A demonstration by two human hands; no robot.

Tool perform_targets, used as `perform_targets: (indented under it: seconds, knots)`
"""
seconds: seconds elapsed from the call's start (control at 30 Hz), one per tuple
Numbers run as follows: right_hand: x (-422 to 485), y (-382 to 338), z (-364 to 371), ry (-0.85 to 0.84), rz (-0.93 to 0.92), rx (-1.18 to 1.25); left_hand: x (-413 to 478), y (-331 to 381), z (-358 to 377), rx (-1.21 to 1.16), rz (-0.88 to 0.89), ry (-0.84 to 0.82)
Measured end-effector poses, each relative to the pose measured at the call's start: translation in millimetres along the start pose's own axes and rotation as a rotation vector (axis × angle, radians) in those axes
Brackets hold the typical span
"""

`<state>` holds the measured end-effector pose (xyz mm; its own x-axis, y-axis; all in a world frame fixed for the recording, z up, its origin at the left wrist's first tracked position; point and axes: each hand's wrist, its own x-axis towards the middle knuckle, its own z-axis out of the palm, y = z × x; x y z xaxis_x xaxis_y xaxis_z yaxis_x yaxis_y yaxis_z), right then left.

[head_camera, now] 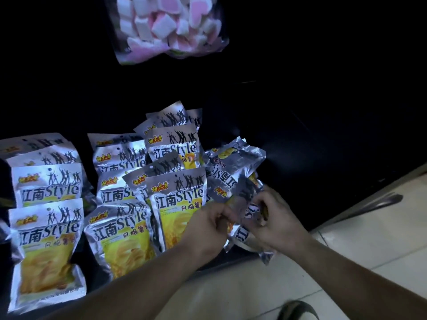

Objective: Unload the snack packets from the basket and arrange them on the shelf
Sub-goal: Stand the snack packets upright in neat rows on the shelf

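A dark shelf is taking up most of the view, its front edge running diagonally down to the left, with pale floor tiles lying below and to the right of it. On the shelf, the silver-and-yellow snack packets are lying in overlapping rows, printed faces up. One row is sitting at the far left, a second beside it, and a third is fanning toward the shelf's right part. Higher up, well apart from these, a clear bag of pink and white marshmallows is showing against the dark.

At the right end of the rows, just beside the third row and over the shelf's front edge, a bunch of packets is being held between both hands. Its uppermost packet is standing upside down and tilted, and the lower ones are crumpling below the fingers.

The left hand is reaching in from below with its fingers curled, pinching the bunch's left edge between thumb and forefinger. The right hand is gripping the bunch from the right, its fingers curled round the foil and its thumb pressing on the front. A dark curved object is poking in at the bottom edge; what it is cannot be told.
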<state>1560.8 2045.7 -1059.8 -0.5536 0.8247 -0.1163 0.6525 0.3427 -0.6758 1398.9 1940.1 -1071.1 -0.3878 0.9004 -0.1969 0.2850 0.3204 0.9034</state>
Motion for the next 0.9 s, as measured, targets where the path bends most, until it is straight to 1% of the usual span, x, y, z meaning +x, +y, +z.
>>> perform_targets:
  seconds: [0.03, 0.13, 0.2, 0.27, 0.3, 0.33, 0.4, 0.5, 0.57, 0.63, 0.73, 0.8, 0.9]
  knots:
    - [5, -9, -5, -0.007, -0.006, 0.062, 1, 4, -5, -0.015, -0.012, -0.011]
    - [15, -31, -13, -0.048, 0.080, 0.154, 1, 19, -22, -0.071, -0.066, 0.017]
    - [16, -35, -12, -0.017, 0.104, 0.175, 1, 21, -32, -0.152, -0.111, 0.126]
    - [16, -37, -9, 0.003, 0.136, 0.237, -5, 19, -38, -0.330, -0.202, 0.262]
    - [16, -38, -9, 0.013, 0.159, 0.277, -9, 17, -40, -0.402, -0.229, 0.294]
    - [16, -40, -9, 0.027, 0.178, 0.319, -14, 17, -43, -0.460, -0.234, 0.276]
    - [17, -45, -12, 0.047, 0.208, 0.398, -22, 16, -47, -0.520, -0.243, 0.147]
    - [17, -55, -16, 0.088, 0.250, 0.491, -32, 38, -57, -0.494, -0.232, 0.014]
    - [17, -66, -19, 0.105, 0.259, 0.544, -35, 60, -70, -0.423, -0.139, -0.031]
    - [16, -81, -22, 0.091, 0.251, 0.592, -30, 74, -85, -0.228, -0.060, -0.008]
    - [19, -97, -23, -0.012, 0.281, 0.676, -21, 93, -109, 0.030, -0.042, 0.029]
    - [26, -94, -24, -0.057, 0.333, 0.629, -15, 98, -121, 0.101, -0.104, 0.028]
    - [40, -66, -22, -0.045, 0.344, 0.346, -8, 87, -130, 0.116, -0.212, 0.036]
